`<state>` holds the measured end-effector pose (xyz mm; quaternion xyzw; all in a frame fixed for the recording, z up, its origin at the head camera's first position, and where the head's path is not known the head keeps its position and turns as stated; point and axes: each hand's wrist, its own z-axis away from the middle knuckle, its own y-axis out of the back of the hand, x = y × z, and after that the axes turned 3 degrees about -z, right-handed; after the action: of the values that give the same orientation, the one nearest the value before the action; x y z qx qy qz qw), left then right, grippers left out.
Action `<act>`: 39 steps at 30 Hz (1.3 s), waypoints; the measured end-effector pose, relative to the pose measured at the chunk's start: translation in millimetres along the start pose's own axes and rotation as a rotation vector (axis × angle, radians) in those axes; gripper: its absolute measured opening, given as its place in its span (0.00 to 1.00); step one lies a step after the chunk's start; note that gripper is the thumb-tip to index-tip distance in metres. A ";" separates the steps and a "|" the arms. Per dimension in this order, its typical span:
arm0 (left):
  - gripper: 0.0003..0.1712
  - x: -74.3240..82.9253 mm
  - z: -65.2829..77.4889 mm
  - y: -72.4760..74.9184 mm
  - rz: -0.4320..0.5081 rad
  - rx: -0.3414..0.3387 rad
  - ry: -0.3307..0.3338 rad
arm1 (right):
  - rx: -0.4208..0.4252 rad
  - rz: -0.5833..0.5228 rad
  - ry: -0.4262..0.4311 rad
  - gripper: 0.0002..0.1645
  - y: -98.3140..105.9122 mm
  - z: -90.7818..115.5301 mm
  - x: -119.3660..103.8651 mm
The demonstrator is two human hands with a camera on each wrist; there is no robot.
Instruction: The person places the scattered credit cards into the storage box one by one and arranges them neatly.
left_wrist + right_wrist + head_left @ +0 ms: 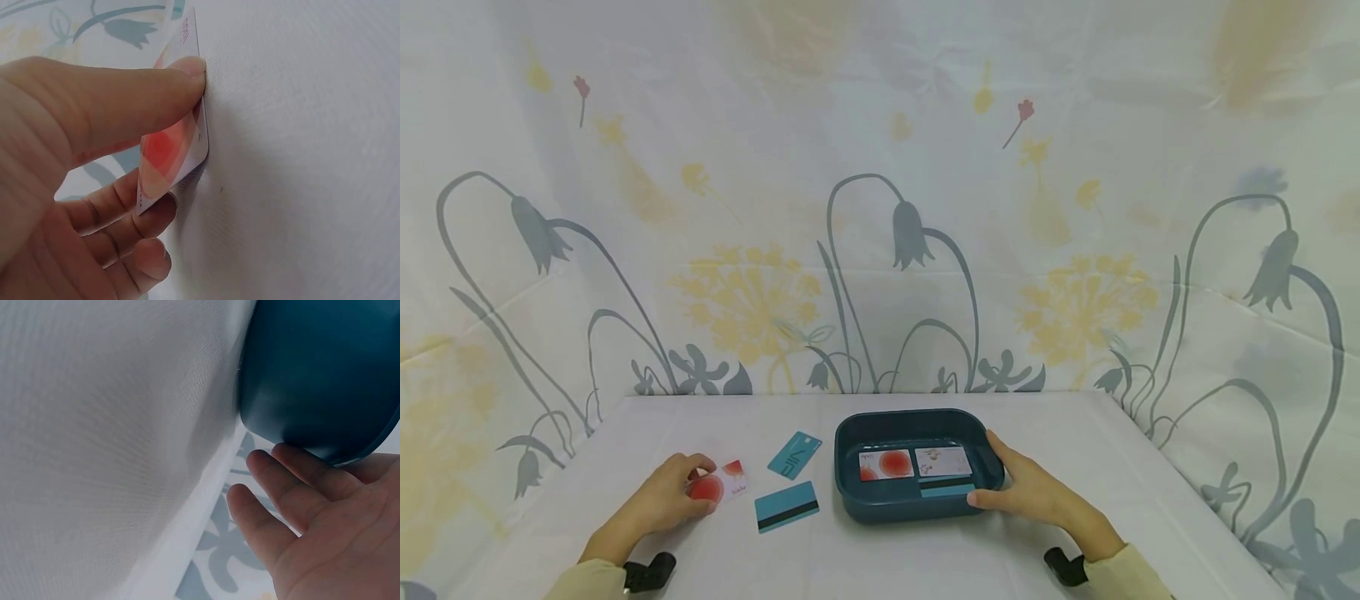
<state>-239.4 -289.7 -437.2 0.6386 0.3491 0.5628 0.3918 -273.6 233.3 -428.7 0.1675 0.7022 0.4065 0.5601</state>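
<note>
My left hand [666, 496] pinches a white and red card [730, 483] between thumb and fingers, just off the left side of the table. In the left wrist view the card [165, 150] stands tilted on edge against the white cloth. My right hand [1030, 487] holds the right end of a dark teal plastic box [887, 510], thumb at the front corner and a finger behind the right side; its other fingers [284, 494] extend beside the wall. A red-circle card [886, 465], a flowered card [943, 461] and a blue striped card [946, 487] lie in the box.
Between the left hand and the box lie a blue VIP card [795, 455] and a blue card with a black stripe [787, 507]. A white cloth covers the table [880, 567]. A flower-printed curtain [880, 292] hangs behind and at both sides.
</note>
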 end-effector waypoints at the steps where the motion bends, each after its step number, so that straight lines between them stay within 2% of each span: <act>1: 0.27 0.5 0.1 0.1 -0.004 0.004 -0.002 | 0.001 -0.001 0.000 0.65 -0.1 0.1 0.0; 11: 0.29 1.3 -1.3 1.7 -0.032 -0.023 0.005 | 0.002 0.000 0.005 0.65 0.0 0.6 -0.5; 14: 0.27 -0.9 -2.1 0.9 -0.033 -0.015 -0.003 | -0.002 -0.008 0.006 0.65 0.1 0.7 -1.1; 21: 0.21 -6.9 -1.9 2.2 -0.004 -0.001 -0.051 | -0.006 -0.007 -0.005 0.65 0.1 0.7 -1.6; 26: 0.19 -12.9 0.1 4.7 0.000 0.029 -0.127 | -0.009 -0.007 -0.009 0.65 0.2 0.8 -1.5; 30: 0.19 -16.9 2.7 6.6 0.029 0.034 -0.147 | -0.010 -0.005 -0.007 0.65 0.5 0.9 -1.6; 34: 0.19 -16.8 4.1 9.6 0.084 0.019 -0.101 | -0.004 0.002 -0.002 0.65 0.9 0.6 -1.4; 39: 0.19 -13.2 4.9 13.2 0.184 0.001 -0.111 | -0.014 -0.009 -0.010 0.65 0.9 0.9 -2.0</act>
<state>-236.1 -307.9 -431.6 0.6983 0.2671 0.5601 0.3567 -272.3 232.8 -426.8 0.1625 0.6972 0.4082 0.5665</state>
